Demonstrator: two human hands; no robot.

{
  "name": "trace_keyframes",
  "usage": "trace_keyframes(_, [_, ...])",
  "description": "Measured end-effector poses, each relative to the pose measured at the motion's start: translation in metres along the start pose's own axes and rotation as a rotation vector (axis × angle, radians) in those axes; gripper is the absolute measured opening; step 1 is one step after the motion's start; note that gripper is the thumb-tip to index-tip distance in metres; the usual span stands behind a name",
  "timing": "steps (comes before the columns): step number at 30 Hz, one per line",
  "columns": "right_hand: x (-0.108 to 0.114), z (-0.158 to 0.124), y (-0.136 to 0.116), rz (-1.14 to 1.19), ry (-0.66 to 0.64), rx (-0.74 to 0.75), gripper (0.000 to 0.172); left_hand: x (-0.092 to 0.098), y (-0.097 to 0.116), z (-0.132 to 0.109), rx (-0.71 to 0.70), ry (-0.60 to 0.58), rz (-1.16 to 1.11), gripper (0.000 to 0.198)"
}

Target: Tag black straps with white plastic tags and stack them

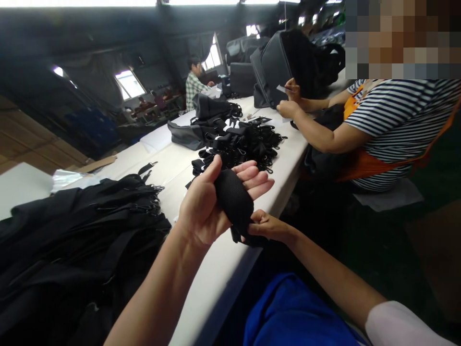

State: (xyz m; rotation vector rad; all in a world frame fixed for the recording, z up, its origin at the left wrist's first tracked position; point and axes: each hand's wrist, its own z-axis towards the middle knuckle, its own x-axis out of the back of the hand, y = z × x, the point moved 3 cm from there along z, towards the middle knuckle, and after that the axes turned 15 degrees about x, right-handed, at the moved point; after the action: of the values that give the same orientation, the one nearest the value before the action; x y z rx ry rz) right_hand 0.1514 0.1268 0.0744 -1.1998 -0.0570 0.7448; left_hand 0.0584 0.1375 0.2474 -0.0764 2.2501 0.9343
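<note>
My left hand (205,211) is held palm up above the table, its fingers stretched out and thumb raised. A wide black webbing strap (234,197) lies across that palm, passing between the thumb and the fingers. At the strap's lower end, my right hand (268,226) is closed on it, thumb against the bent fingers. Part of the strap hangs dark below both hands, and its ends are hard to make out. Just beyond my left fingers sits a heap of bundled black straps (241,144) with metal hooks and white bands.
A large pile of loose black straps (72,240) covers the table's left side. Grey-black bags (187,134) lie behind the bundles on the white table (201,288). To the right, a co-worker in a striped shirt (392,125) holds a small card (284,89) near a big black bag (277,62).
</note>
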Motion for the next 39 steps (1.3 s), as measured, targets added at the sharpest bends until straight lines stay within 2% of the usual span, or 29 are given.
trace_keyframes(3, [-0.004, 0.005, 0.009, 0.067, -0.075, -0.015, 0.048, 0.01, 0.009, -0.007, -0.143, 0.029, -0.006, 0.053])
trace_keyframes(5, [-0.006, 0.005, 0.014, 0.095, 0.002, -0.04, 0.048, 0.019, 0.016, -0.014, -0.288, -0.021, 0.1, 0.056])
trace_keyframes(7, [-0.006, 0.005, 0.019, 0.116, 0.116, -0.063, 0.046, 0.029, 0.018, -0.019, -0.4, -0.032, 0.31, 0.044])
trace_keyframes(10, [-0.007, 0.003, 0.024, 0.147, 0.192, -0.11, 0.045, 0.046, 0.015, -0.022, -0.537, 0.102, 0.585, 0.03])
trace_keyframes(12, [-0.01, 0.001, 0.026, 0.183, 0.136, -0.139, 0.046, 0.054, 0.013, -0.021, -0.601, 0.165, 0.616, 0.026])
trace_keyframes(16, [-0.017, -0.004, 0.023, 0.304, -0.061, -0.096, 0.05, 0.064, 0.019, -0.015, -0.703, 0.173, 0.493, 0.023])
trace_keyframes(19, [-0.021, -0.01, 0.025, 0.405, -0.14, -0.095, 0.058, 0.075, 0.029, -0.006, -0.698, 0.229, 0.381, 0.018])
trace_keyframes(23, [-0.023, -0.02, 0.036, 0.378, -0.173, -0.121, 0.064, 0.093, 0.038, 0.003, -0.535, 0.337, 0.066, 0.025])
trace_keyframes(25, [-0.024, -0.024, 0.043, 0.358, -0.148, -0.15, 0.065, 0.097, 0.039, 0.005, -0.431, 0.337, -0.075, 0.033])
trace_keyframes(27, [-0.024, -0.027, 0.049, 0.361, -0.048, -0.179, 0.064, 0.1, 0.039, 0.004, -0.383, 0.329, -0.136, 0.043])
trace_keyframes(30, [-0.024, -0.029, 0.055, 0.369, 0.185, -0.177, 0.056, 0.103, 0.04, 0.004, -0.392, 0.348, -0.12, 0.058])
trace_keyframes(32, [-0.025, -0.028, 0.058, 0.362, 0.284, -0.141, 0.049, 0.103, 0.039, 0.005, -0.412, 0.334, -0.062, 0.056])
trace_keyframes(34, [-0.024, -0.027, 0.059, 0.327, 0.326, -0.095, 0.043, 0.1, 0.038, 0.006, -0.442, 0.291, 0.018, 0.047])
trace_keyframes(36, [-0.023, -0.027, 0.057, 0.282, 0.341, -0.057, 0.046, 0.097, 0.036, 0.006, -0.478, 0.258, 0.094, 0.035])
trace_keyframes(39, [-0.022, -0.028, 0.052, 0.203, 0.309, -0.045, 0.068, 0.091, 0.031, 0.002, -0.535, 0.244, 0.181, 0.024])
